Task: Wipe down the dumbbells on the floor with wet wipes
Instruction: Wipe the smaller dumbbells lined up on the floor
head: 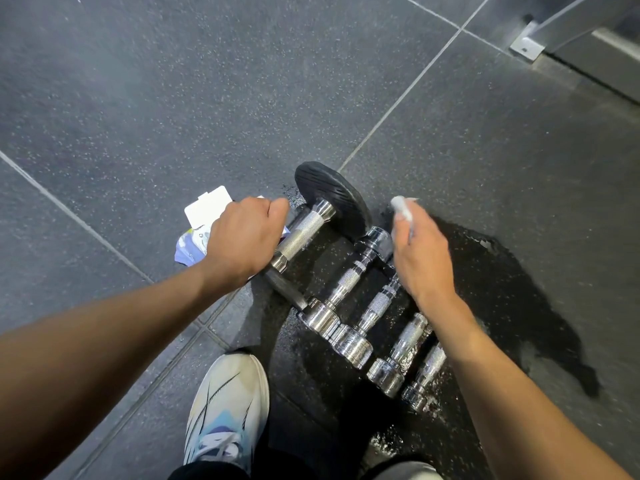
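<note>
A dumbbell with black rubber plates (pixel 332 192) lies on the dark floor, its knurled steel handle running down-left. Several chrome dumbbells (pixel 346 282) lie side by side to its right, on a wet dark patch. My left hand (pixel 242 237) is curled into a fist right beside the black dumbbell's handle, with nothing visible in it. My right hand (pixel 422 251) hovers over the far ends of the chrome dumbbells and pinches a crumpled white wet wipe (pixel 403 206). A wet wipes pack (pixel 207 216) with its white lid open lies partly under my left hand.
My white and blue shoe (pixel 228 403) stands just in front of the dumbbells. Grey speckled rubber tiles (pixel 173 98) with pale seams cover the floor. A metal frame with a bolted foot plate (pixel 526 46) runs along the top right corner.
</note>
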### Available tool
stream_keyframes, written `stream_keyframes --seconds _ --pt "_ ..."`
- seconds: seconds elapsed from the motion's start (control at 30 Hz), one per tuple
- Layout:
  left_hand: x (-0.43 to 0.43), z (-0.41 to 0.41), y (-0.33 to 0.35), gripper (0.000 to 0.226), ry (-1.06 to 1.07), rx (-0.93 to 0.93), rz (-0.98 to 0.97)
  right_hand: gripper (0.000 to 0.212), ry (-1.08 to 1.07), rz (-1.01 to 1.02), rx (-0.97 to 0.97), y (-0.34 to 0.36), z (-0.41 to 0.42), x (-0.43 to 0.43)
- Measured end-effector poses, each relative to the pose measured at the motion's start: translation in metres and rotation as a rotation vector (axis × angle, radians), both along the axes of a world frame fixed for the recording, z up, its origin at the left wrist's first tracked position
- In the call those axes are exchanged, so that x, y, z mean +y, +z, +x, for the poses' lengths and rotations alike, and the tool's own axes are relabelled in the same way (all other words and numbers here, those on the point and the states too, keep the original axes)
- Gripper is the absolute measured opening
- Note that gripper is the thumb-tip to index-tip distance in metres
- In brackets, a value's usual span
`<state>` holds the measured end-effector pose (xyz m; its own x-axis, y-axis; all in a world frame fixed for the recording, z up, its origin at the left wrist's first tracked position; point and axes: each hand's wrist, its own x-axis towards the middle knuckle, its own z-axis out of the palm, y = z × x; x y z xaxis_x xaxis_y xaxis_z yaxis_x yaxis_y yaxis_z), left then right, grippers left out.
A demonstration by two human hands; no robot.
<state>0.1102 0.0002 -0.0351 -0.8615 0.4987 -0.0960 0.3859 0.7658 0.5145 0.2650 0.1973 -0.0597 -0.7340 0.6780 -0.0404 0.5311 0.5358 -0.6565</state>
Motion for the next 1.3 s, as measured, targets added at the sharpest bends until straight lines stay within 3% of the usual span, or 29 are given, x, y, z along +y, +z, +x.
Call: stream_keyframes --seconds 0.03,0.13,0.3,0.5,0.63,0.83,1.03,1.3 --pt "0.000 0.000 0.000 0.046 -0.003 0.001 -0.004 0.034 0.119 -0.019 -0.118 -0.004 -0.004 -0.002" --pt "0.000 0.000 0.001 0.046 0.002 -0.005 -0.001 0.060 0.362 -0.111 -0.436 -0.013 -0.007 -0.006" --pt "0.001 0.001 0.004 0.046 0.015 -0.011 0.001 0.045 0.322 -0.176 -0.389 -0.001 -0.006 0.021" --pt "0.001 0.002 0.004 0.048 0.031 -0.019 -0.011 0.045 0.334 -0.033 -0.437 -0.006 -0.008 0.025" --pt "0.002 0.003 0.005 0.046 0.016 -0.009 -0.015 0.038 0.313 0.168 -0.458 -0.019 -0.015 0.011" --pt "0.000 0.001 0.001 0.044 -0.028 0.012 -0.043 0.040 0.278 0.261 -0.510 -0.026 -0.018 0.001" --pt "0.000 0.001 0.003 0.043 -0.034 0.008 -0.040 0.025 0.450 0.087 -0.581 -0.013 -0.024 0.018" --pt "0.002 0.005 0.012 0.045 0.013 -0.030 -0.025 0.056 0.424 0.038 -0.521 -0.019 -0.021 0.013"
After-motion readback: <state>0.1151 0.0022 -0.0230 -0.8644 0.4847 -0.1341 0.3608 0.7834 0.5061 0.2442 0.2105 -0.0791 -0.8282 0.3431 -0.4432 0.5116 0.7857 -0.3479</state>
